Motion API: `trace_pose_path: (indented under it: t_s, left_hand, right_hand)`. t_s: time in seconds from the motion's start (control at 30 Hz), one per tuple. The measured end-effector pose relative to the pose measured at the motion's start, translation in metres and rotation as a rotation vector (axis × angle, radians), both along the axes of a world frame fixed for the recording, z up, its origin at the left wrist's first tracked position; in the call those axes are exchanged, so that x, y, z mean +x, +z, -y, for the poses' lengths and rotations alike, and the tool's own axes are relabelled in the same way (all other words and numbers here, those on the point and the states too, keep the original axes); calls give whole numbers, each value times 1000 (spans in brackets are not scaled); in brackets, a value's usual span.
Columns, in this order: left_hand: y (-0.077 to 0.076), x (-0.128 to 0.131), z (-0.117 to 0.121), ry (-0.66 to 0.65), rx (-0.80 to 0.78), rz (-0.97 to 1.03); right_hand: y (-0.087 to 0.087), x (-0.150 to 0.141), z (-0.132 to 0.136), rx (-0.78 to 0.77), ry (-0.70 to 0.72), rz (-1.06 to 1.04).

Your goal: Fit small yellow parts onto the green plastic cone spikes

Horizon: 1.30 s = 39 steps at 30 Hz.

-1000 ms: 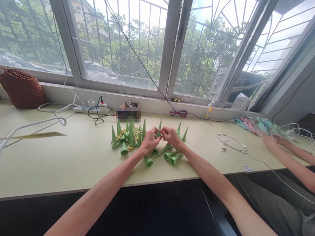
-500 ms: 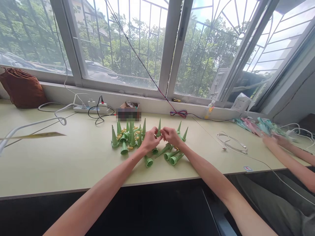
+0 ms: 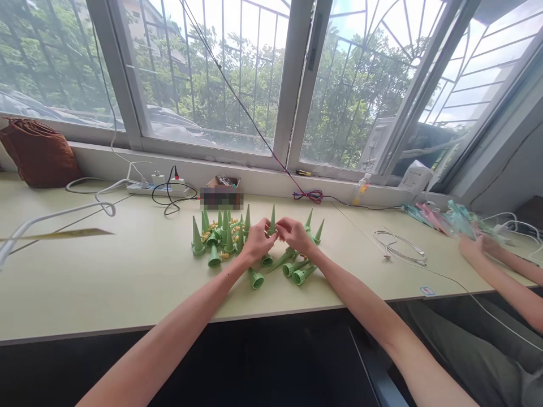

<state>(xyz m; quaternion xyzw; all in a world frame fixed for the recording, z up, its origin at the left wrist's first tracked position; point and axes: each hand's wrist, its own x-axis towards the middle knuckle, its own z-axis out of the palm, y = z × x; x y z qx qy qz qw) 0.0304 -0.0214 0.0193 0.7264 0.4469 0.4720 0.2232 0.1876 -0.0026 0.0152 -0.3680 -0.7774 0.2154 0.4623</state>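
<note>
My left hand (image 3: pixel 259 239) grips a green plastic watering spike (image 3: pixel 272 217), a hollow cone held point up with its wide collar down among the fingers. Close against its right side, my right hand (image 3: pixel 294 234) is closed in a pinch; whatever is between those fingertips is hidden. More green spikes stand to the left, such as this upright spike (image 3: pixel 229 240). Several others lie on their sides nearer me, among them one with its open threaded end (image 3: pixel 298 277) facing me. Small yellow valve pieces (image 3: pixel 224 256) are scattered among the left group.
On the pale table (image 3: pixel 127 282), a power strip (image 3: pixel 159 187) and a small box (image 3: pixel 224 182) stand at the back. A coiled white cable (image 3: pixel 399 246) lies to the right. Beyond it, another person's hands (image 3: pixel 477 249) handle pink and teal strips (image 3: pixel 458 217). A bottle (image 3: pixel 361 189) stands by the window.
The spike in my left hand has shifted slightly left, and my right fingertips remain beside it. The other person's hands have moved a little right.
</note>
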Motion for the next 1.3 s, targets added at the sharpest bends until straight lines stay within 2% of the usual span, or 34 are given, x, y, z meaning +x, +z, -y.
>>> trace_pose_path:
  t_s: [0.33,0.67,1.0,1.3]
  left_hand:
    - [3,2,5,-38,9,6]
    - [3,3,5,-26,8,18]
    - [5,3,8,-49,2,12]
    - [5,4,8,-34,-9,15]
  right_hand:
    - [4,1,2,5,-50,50]
    - [1,0,0,-30,52,-107]
    - [1,3,-1,-20,-67,23]
    - [2,-1,2,12,-17,-58]
